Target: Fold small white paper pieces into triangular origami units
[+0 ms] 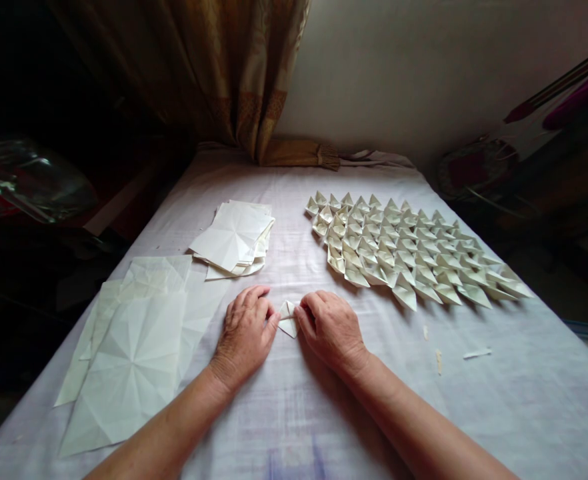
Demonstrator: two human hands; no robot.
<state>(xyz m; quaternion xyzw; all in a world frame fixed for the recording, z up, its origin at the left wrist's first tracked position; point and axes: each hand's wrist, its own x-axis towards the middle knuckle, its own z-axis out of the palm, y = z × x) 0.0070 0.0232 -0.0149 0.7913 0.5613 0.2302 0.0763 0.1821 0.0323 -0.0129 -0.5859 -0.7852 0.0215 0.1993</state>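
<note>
A small folded piece of white paper (288, 324) lies at the middle of the table between my two hands. My left hand (248, 328) pinches its left corner between thumb and fingers. On the opposite side, the curled fingers of my right hand (330, 328) grip the right corner. The folded paper is roughly diamond-shaped, with a crease across it. Beyond my right hand stand rows of folded paper boats (399, 247), packed close together. Past my left hand sits a stack of creased square paper sheets (234, 237).
Larger creased sheets (134, 353) overlap at the left of the cloth-covered table (294, 427). Small paper scraps (477, 354) lie at the right. A gold-brown curtain (254, 87) hangs at the back, against a pale wall (374, 80). A clear plastic container (39, 180) is at far left.
</note>
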